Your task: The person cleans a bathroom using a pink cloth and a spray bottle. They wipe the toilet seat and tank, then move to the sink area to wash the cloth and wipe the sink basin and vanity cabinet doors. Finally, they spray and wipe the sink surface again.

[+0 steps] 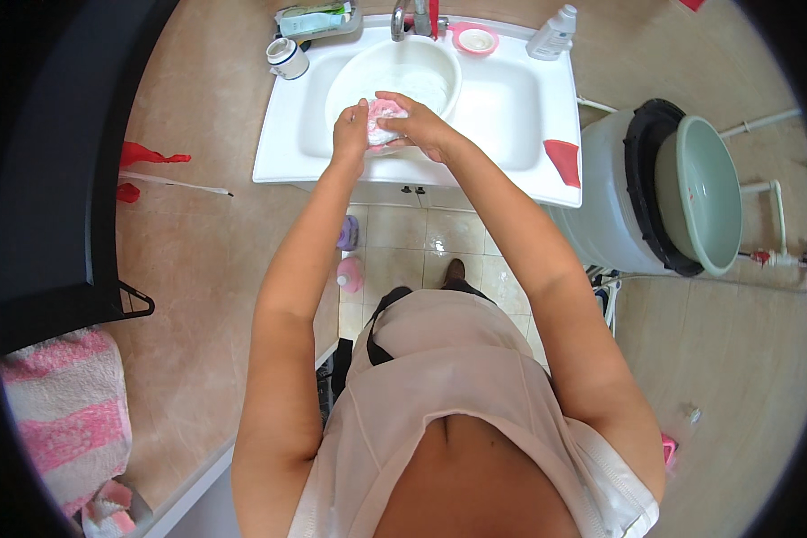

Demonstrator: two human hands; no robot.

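A small bunched pink and white cloth [385, 121] is held between both hands, over the near rim of a white basin [454, 81]. The basin stands in the sink [511, 134] with water in it, below the metal faucet [398, 20]. My left hand [351, 131] presses the bundle from the left, fingers upward. My right hand [417, 124] grips it from the right, thumb across its front and fingers around it. The bundle looks wet or soapy; its underside is partly hidden.
Left of the sink's basin are an open white jar [288, 59] and a plastic tray of tubes [341, 27]. A pink soap dish [476, 39], a white bottle [553, 33] and a red cloth [563, 163] lie rightward. A green basin [709, 195] rests on a large barrel [598, 188].
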